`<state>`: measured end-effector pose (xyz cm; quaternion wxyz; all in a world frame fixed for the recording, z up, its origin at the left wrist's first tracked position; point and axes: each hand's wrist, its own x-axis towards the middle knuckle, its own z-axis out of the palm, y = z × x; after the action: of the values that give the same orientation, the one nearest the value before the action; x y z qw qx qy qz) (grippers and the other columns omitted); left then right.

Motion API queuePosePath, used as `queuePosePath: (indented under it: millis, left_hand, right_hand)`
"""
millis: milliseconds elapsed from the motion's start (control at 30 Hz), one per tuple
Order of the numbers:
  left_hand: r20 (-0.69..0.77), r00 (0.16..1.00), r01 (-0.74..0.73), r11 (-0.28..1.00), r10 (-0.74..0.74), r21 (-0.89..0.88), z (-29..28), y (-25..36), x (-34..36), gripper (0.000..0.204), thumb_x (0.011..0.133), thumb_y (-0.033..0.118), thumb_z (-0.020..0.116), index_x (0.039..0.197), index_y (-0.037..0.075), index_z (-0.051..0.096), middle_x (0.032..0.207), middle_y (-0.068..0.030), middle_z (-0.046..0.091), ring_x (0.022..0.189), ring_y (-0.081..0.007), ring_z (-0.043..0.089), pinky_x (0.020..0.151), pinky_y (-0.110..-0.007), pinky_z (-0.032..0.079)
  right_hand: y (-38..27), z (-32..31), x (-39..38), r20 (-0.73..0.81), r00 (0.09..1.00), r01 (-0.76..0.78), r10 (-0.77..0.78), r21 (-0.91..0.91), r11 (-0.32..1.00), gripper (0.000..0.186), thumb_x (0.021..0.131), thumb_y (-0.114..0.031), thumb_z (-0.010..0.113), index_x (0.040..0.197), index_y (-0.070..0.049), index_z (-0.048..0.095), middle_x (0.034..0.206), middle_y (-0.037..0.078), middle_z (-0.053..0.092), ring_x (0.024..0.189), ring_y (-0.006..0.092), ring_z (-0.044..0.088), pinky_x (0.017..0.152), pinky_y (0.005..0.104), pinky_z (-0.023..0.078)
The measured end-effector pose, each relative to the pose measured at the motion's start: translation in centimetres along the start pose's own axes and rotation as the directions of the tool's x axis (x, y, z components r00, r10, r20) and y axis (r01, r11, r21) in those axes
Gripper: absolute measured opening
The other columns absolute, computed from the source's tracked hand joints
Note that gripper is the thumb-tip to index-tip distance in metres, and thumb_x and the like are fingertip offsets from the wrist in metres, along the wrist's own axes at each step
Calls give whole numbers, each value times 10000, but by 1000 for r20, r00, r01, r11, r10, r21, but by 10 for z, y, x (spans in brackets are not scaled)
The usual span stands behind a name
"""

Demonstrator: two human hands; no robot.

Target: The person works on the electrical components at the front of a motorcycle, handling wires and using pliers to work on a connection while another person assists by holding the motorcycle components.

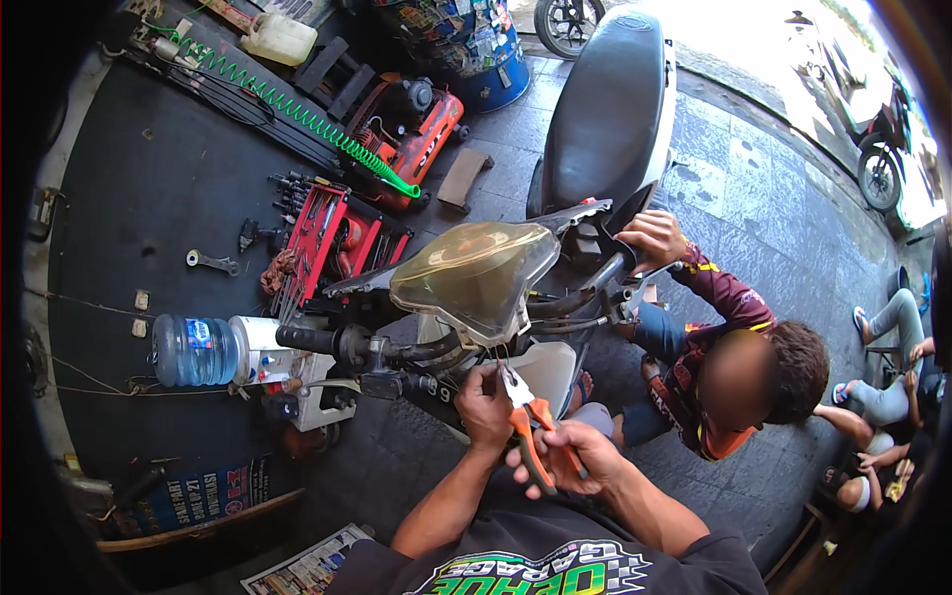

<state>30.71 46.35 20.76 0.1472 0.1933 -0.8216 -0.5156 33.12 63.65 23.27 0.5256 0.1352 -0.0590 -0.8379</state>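
My right hand (pixel 580 456) is wrapped round the orange and black handles of a pair of pliers (pixel 518 393). The pliers' jaws point up toward thin wires (pixel 505 363) that hang below a motorcycle's yellowed headlight (pixel 476 273). Close to the left of the jaws is my left hand (pixel 483 405), its fingers pinched together at the wires. What lies between those fingertips is too small to make out. The handlebar (pixel 421 351) stretches to the left, with a black grip (pixel 305 339) and a lever.
A person (pixel 719 367) crouches right of the motorcycle, one hand near the handlebar. Left stand a red tool tray (pixel 332 233), a blue water bottle (pixel 196 350) and an orange air compressor (pixel 424 149). The black seat (pixel 607 99) extends away. More people (pixel 878 416) sit far right.
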Motion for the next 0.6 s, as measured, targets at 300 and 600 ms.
queuePosePath:
  millis: [300,600]
  left_hand:
    - [15,998,67,995,-68,77,1,6,7,219,909,197,703,904,-17,657,729,-70,689,656,-100,614,640,-286,498]
    - [40,992,116,993,-116,19,3,6,12,231,945,181,667,836,-13,608,628,22,557,553,-52,473,519,-259,384]
  right_hand:
    - [-17,-6,-71,-211,977,-86,-18,-473,877,430,951,-149,558,1320,63,498,1125,201,678,925,262,713,772,380,608]
    - [-24,-39,-102,-470,860,-206,-198,-675,708,314,942,-140,563,1178,63,609,1035,132,717,842,190,718,716,333,606]
